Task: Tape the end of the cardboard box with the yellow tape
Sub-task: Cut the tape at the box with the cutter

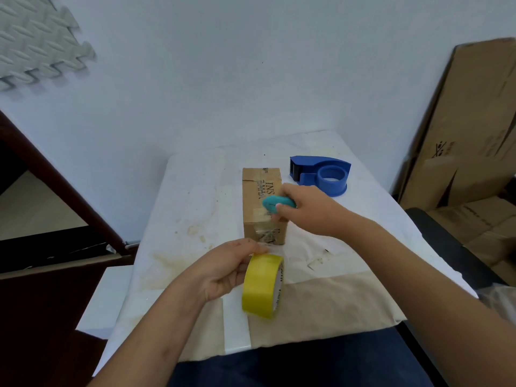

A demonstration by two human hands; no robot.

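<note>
A small brown cardboard box (pixel 259 191) lies lengthwise in the middle of the white table (pixel 195 196), its near end facing me with clear tape and torn labels on it. My left hand (pixel 226 270) holds the yellow tape roll (pixel 262 286) upright just in front of that near end, thumb on top of the roll. My right hand (pixel 304 212) hovers over the box's top near its near edge, gripping a small teal cutter (pixel 276 203). Whether a strip runs from the roll to the box I cannot tell.
A blue tape dispenser (pixel 324 173) lies behind and right of the box. A beige cloth (pixel 335 303) covers the table's near part. Flattened cardboard boxes (pixel 469 135) lean on the wall at right. A dark wooden frame (pixel 69 191) stands at left.
</note>
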